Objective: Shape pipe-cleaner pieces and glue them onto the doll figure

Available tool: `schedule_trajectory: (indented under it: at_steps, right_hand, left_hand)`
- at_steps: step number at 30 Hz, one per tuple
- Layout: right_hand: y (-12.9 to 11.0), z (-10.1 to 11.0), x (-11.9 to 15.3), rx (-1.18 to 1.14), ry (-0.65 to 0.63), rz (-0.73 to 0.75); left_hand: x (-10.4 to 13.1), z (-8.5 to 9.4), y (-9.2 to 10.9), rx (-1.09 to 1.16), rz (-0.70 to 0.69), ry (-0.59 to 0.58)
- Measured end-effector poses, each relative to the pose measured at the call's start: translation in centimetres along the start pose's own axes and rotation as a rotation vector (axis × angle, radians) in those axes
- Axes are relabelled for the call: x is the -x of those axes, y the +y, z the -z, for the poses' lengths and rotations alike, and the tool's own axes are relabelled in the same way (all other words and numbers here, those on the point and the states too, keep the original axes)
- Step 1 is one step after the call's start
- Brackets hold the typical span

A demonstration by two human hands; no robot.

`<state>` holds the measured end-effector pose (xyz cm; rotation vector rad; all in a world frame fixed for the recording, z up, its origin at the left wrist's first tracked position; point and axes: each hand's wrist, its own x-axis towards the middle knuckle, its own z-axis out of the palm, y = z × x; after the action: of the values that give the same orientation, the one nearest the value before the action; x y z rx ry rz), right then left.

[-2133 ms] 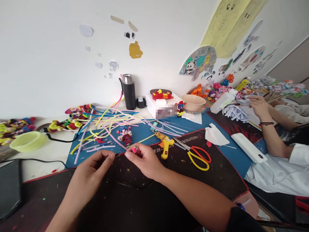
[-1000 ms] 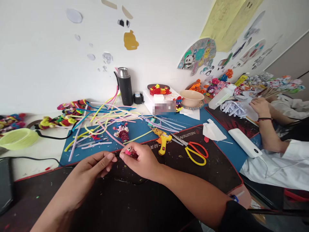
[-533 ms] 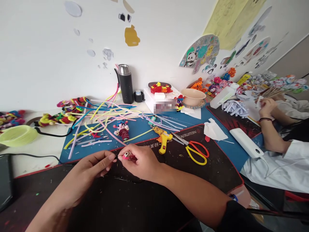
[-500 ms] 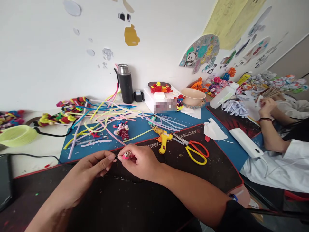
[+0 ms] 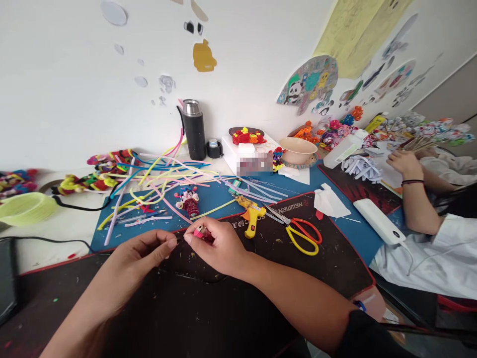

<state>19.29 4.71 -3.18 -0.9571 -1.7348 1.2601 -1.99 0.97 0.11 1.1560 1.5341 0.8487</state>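
Note:
Over the front of the dark mat [image 5: 208, 318], my left hand [image 5: 149, 253] pinches thumb against fingers; whatever is between them is too small to make out. My right hand [image 5: 216, 246] is closed round a small pink and white piece [image 5: 198, 230], partly hidden by the fingers. The fingertips of both hands nearly meet. Just beyond them stands a small figure [image 5: 189, 202] with a dark red sparkly body. To its right lie a yellow glue gun [image 5: 254, 219] and scissors [image 5: 303, 238] with red and yellow handles.
Fuzzy coloured stems [image 5: 160, 174] spread over the blue mat [image 5: 99, 233]. Behind them stand a black flask [image 5: 195, 132] and a beige bowl [image 5: 298, 149]. A white power bank [image 5: 378, 221] lies at right, near another person's arm [image 5: 417, 209]. A black device [image 5: 7, 283] is at far left.
The pink piece has turned in my right hand and sits slightly higher and further right. My left hand has barely moved. The other person's hand has shifted left.

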Motion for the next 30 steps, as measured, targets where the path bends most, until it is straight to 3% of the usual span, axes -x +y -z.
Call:
schedule_trajectory:
  at_steps: [5, 15, 20, 30]
  right_hand:
    - [-0.27, 0.2, -0.34, -0.045, 0.018, -0.076]
    - [0.01, -0.04, -0.36, -0.072, -0.041, -0.116]
    - [-0.17, 0.0, -0.44, -0.1, -0.045, -0.141]
    - [-0.38, 0.42, -0.16, -0.27, -0.238, -0.216]
  left_hand:
    - [0.05, 0.16, 0.14, -0.055, -0.013, 0.057]
    - [0.1, -0.07, 0.39, -0.147, -0.082, 0.031]
    - [-0.03, 0.19, 0.15, -0.14, -0.081, 0.072]
    - [-0.02, 0.49, -0.1, -0.143, -0.118, 0.112]
